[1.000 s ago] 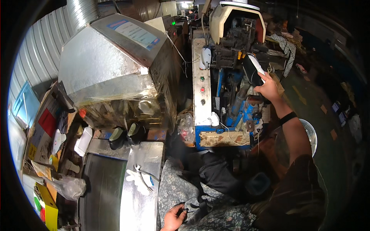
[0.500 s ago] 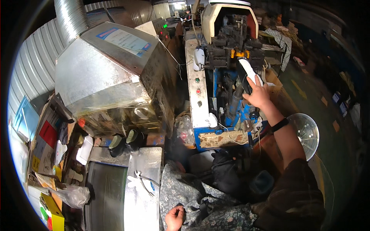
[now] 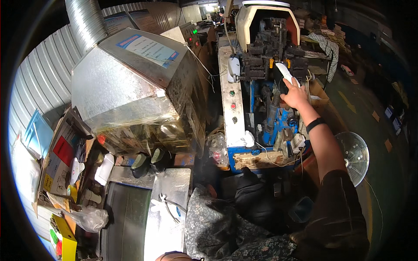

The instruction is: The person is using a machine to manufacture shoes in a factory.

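My right hand (image 3: 295, 96) reaches far forward to a blue and black machine (image 3: 272, 48). Its fingers are closed around a dark shoe upper with a white insole (image 3: 284, 73) facing up; the shoe's toe end points into the machine between two orange parts. The palm hides the shoe's near end. Only a cropped rounded bit of my left hand (image 3: 174, 257) shows at the bottom edge, by the patterned cloth over my lap, so its fingers are hidden. Two dark shoes (image 3: 140, 165) stand side by side at the mouth of the metal hood, left of centre.
A large metal hood (image 3: 126, 78) with a duct fills the left. A white panel with buttons (image 3: 231, 113) runs beside the machine. Nearer lie a wrench (image 3: 167, 204) and a white glove on a metal plate. A round fan (image 3: 353, 158) stands right of my forearm; boxes crowd the left.
The view has shifted, so the scene sits further right and lower. My left hand has dropped almost out of the picture. My right hand stays on the shoe at the machine.
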{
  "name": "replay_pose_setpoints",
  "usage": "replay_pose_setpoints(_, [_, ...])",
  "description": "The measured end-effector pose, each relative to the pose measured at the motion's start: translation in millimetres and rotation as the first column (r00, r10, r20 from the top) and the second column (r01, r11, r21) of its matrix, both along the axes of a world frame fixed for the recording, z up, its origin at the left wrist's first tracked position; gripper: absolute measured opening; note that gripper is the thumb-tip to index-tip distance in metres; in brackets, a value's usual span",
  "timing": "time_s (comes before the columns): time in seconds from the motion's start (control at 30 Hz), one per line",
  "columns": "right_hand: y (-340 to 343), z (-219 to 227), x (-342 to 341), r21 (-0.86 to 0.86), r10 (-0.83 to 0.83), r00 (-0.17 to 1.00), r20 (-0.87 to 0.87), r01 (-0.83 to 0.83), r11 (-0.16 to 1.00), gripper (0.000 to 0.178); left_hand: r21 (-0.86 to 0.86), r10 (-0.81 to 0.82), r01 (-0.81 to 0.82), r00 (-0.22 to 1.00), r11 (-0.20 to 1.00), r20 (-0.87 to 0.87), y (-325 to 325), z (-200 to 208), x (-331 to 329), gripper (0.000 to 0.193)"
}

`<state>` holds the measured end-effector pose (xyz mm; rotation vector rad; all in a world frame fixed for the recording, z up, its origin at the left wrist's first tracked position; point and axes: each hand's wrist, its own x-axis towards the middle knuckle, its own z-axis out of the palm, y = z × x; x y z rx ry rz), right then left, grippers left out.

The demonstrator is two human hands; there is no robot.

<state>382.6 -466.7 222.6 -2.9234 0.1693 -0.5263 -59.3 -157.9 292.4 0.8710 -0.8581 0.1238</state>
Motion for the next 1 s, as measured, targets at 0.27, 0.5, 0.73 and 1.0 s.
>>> replay_pose_setpoints(0.27, [11, 24, 27, -0.064, -0.083, 0.993, -0.087, 0.077, 0.995, 0.075, -0.044, 0.019, -0.015, 0.996, 0.999, 0.092, -19, 3, 20, 0.028])
replay_pose_setpoints(0.5, [13, 40, 25, -0.055, -0.078, 0.992, -0.104, 0.073, 0.996, 0.076, -0.069, 0.04, -0.031, 0.991, 0.997, 0.126, -31, 0, 35, 0.027])
replay_pose_setpoints(0.73, [16, 44, 27, -0.07, -0.08, 0.988, -0.129, 0.071, 0.995, 0.077, -0.161, 0.023, -0.008, 0.995, 0.987, 0.092, -35, 0, 41, 0.025])
replay_pose_setpoints(1.0, [15, 44, 26, -0.081, -0.079, 0.989, -0.121, 0.069, 0.994, 0.078, -0.116, 0.034, -0.02, 0.992, 0.993, 0.121, -32, -2, 46, 0.027])
